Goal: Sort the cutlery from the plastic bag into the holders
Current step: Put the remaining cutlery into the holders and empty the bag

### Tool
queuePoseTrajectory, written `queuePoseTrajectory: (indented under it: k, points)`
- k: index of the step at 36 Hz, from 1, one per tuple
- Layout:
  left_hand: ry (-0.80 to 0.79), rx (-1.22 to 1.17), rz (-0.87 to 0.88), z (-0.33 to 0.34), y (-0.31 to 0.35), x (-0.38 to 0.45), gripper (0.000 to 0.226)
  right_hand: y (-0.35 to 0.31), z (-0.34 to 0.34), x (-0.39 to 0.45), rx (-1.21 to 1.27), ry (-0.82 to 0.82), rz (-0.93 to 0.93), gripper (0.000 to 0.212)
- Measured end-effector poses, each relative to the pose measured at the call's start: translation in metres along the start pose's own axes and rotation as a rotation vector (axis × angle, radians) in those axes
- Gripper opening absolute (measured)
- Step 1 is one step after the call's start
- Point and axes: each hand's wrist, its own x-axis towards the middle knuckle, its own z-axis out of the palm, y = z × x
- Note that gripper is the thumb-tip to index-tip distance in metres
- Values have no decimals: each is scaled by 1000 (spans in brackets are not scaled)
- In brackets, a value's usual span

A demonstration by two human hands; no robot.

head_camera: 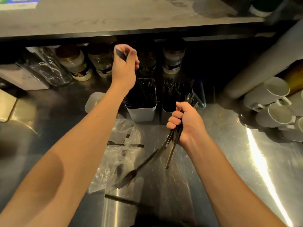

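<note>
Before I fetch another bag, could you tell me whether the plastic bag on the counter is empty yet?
Not empty: the plastic bag lies crumpled flat on the counter, with dark cutlery pieces showing through it.

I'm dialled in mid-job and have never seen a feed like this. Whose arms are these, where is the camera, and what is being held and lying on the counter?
There is no machine here: the arms belong to a person, and the single picture comes from a wide-angle camera on their head, looking forward and down.

The left hand pinches one dark piece of cutlery above the left holder. The right hand has its grip around a bundle of cutlery, one fork pointing down towards the counter.

On the steel counter stand two holders, the right holder beside the first, both already holding cutlery. In front lies the crumpled plastic bag. Jars line the back; mugs sit far right.
</note>
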Motion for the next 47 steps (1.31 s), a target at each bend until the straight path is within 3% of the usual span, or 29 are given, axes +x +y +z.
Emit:
queuePoseTrajectory:
  k: [5,10,13,16,19,22,27,30,35,38,43,47]
  points:
    - [-176,55,45,-7,-6,-6,5,0,-3,4,-1,10,8,29]
    - [-51,-84,252,-7,21,-2,17,3,-2,5,-19,11,8,30]
    - [50,15,369,-8,30,2,30,3,1,5,-24,0,13,31]
    - [24,126,466,-6,35,2,34,1,2,4,-26,-9,16,31]
    - [-144,223,405,-3,23,-2,30,0,4,2,-25,-20,20,30]
    - [-267,342,238,0,-5,-4,26,-1,7,1,-25,-31,23,30]
    - [-330,322,-63,-2,-31,-1,6,-1,9,-2,-43,-41,16,31]
    - [-354,299,-164,-10,-32,4,16,-2,9,-3,-45,-42,15,30]
    - [-464,366,-200,-16,-25,8,6,-2,10,-4,-42,-47,21,30]
    - [-489,348,-173,-17,-22,2,23,-1,10,-5,-45,-51,23,30]
    - [-388,194,-137,-25,-23,-5,14,-3,9,-5,-42,-51,19,30]
    - [-260,63,-134,-30,-13,-5,19,-2,8,-6,-47,-50,21,30]
